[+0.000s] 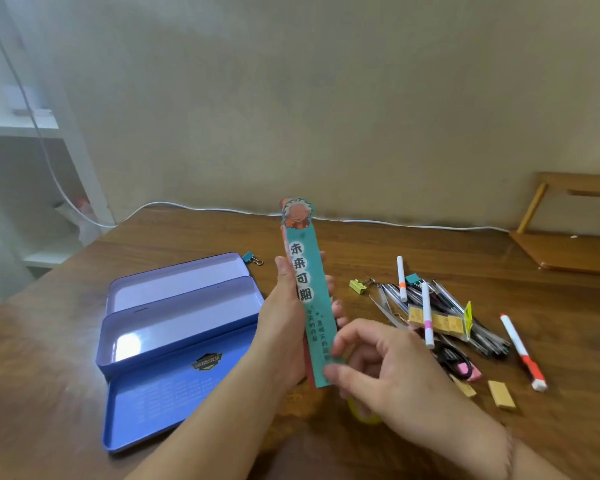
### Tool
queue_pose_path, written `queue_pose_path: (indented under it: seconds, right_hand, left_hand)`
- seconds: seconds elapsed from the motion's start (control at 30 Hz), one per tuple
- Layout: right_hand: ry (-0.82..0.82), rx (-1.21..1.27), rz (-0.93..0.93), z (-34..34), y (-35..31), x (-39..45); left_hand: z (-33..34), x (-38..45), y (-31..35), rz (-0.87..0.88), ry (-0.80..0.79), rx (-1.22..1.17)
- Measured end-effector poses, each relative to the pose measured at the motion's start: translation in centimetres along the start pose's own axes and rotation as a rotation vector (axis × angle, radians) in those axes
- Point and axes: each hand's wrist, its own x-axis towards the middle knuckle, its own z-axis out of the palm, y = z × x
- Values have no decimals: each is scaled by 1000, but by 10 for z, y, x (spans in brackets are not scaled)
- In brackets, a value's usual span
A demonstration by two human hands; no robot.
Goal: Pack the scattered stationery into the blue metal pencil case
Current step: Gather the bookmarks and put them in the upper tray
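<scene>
Above the worktop (187,237), a teal bookmark (310,289) printed with 未来可期 stands upright, the left hand (288,327) curled round its middle as its grip. The right hand (378,365) pinches its lower end. The blue metal pencil case (177,341) lies open, left. Pens (440,306) lie piled right.

- Blue metal pencil case (174,344), rectangular with rounded corners, lies open on the wooden table at left; its lid lies flat towards the viewer, a hinged inner tray tilts up behind.
- Teal paper bookmark (309,289) with a cartoon head on top and bold characters is held upright above the table, an orange-red strip behind it.
- White marker pens, clear pens, binder clips and tan erasers lie scattered at right.
</scene>
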Motion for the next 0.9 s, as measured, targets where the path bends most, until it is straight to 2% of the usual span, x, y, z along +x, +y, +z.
queue_pose_path:
  seconds: [0.07,0.1,0.13,0.23,0.27,0.37,0.47,0.53,0.6,0.7,0.8,0.9]
  right_hand:
    - [-18,-235,-98,-3,6,-2]
    - [47,-339,-167,-6,7,-3]
    - [171,-373,-242,-11,8,-4]
    - [637,-235,-375,-33,11,-1]
    - [704,-222,-368,-41,12,1]
    - [634,-305,-325,-56,19,3]
    - [441,-400,-392,-55,22,-3]
    - [278,-347,-363,-47,21,-5]
    - [204,-324,-333,-42,22,-4]
    - [320,-297,-313,-50,20,-1]
    - [485,-135,-237,-70,27,1]
    - [452,-57,-175,-81,35,2]
  left_hand:
    - [1,-2,-2,-3,-88,87]
    - [0,-3,-2,-7,-134,160]
    - [0,-6,-1,-19,-185,252]
    - [-2,-16,8,-127,-384,586]
    - [-3,-19,9,-182,-466,655]
    - [-5,-24,9,-316,-650,715]
    - [-6,-24,5,-393,-641,697]
    - [-6,-24,5,-423,-602,684]
    - [-6,-23,6,-439,-588,677]
    - [-8,-21,8,-471,-598,682]
    - [-17,-17,15,-504,-631,759]
    - [-25,-15,26,-530,-607,773]
